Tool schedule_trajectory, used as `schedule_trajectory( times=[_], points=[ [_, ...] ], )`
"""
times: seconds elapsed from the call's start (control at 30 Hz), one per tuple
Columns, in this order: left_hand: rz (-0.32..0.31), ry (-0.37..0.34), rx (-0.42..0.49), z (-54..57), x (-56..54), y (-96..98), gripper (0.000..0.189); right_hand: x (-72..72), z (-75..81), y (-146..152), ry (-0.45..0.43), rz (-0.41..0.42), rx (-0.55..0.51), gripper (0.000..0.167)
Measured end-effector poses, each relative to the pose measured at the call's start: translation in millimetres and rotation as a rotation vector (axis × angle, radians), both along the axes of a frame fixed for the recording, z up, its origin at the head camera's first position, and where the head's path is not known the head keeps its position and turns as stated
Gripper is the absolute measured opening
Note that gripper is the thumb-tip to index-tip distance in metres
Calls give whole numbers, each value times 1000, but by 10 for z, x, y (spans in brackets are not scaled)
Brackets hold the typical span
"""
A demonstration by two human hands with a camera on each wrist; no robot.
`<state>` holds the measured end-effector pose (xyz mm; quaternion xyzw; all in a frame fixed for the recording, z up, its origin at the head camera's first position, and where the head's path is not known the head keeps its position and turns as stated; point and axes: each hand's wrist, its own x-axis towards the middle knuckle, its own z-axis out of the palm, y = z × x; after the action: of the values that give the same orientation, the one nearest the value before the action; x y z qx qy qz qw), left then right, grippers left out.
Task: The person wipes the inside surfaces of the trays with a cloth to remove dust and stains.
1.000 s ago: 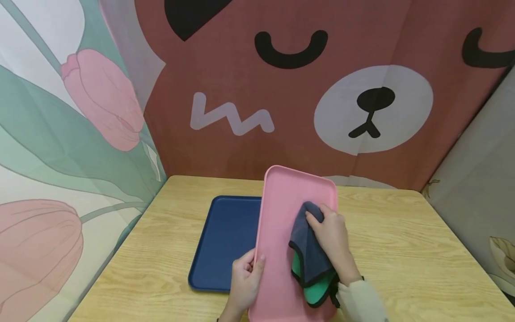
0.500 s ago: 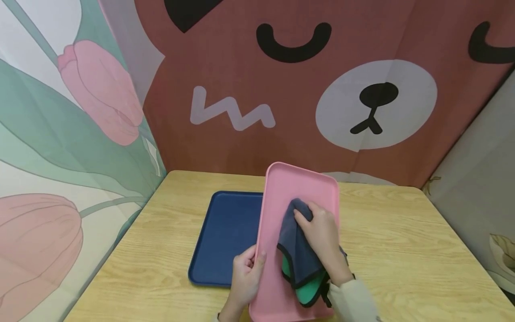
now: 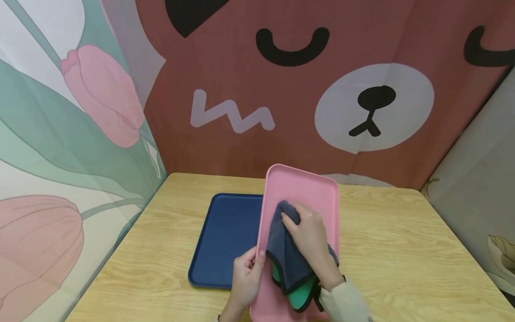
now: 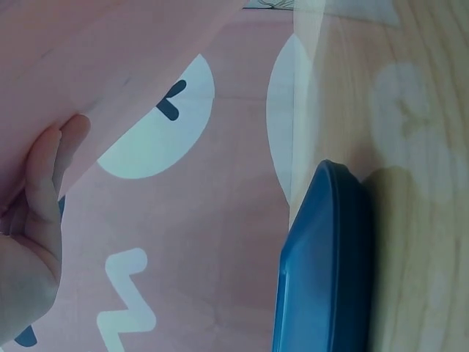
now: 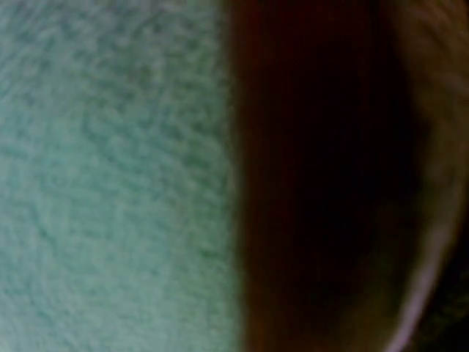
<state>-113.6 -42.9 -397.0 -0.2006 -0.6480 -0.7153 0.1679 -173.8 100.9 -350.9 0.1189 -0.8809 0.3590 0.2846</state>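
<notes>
While the fingers of the left hand (image 3: pixel 246 277) grip a tilted, pink, round-cornered tray (image 3: pixel 301 185) above the counter (image 3: pixel 398 250), those of the right hand (image 3: pixel 310 235) pinch a grey-blue, green-backed, black-edged cloth (image 3: pixel 282 250) against the tray's face.

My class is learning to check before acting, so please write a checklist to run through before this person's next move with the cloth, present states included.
1. Left hand grips the pink tray by its edge: ok.
2. Right hand holds the cloth: ok.
3. Cloth is over the pink tray's inner face: ok.
4. Blue tray lies on the table: ok.
5. Surface beneath the cloth is clean: cannot tell, hidden.
6. Right wrist view is sharp: not ok, blurred.
</notes>
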Motion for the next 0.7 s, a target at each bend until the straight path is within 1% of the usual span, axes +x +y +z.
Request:
schedule_trajectory(
  times=[0.13,0.23,0.33,0.43,0.7],
  points=[
    [-4,-60,2,1,17,11,23,30,17,-54,31,26,11,19],
    [-8,-89,-7,4,25,11,22,54,23,-103,61,43,33,20],
    [-9,-88,-26,4,29,8,22,81,35,-151,99,58,70,19],
    [-10,-88,-31,-3,35,3,22,102,51,-183,115,64,93,18],
    [-13,-101,-22,-42,26,11,21,103,48,-187,97,42,104,19]
  ],
)
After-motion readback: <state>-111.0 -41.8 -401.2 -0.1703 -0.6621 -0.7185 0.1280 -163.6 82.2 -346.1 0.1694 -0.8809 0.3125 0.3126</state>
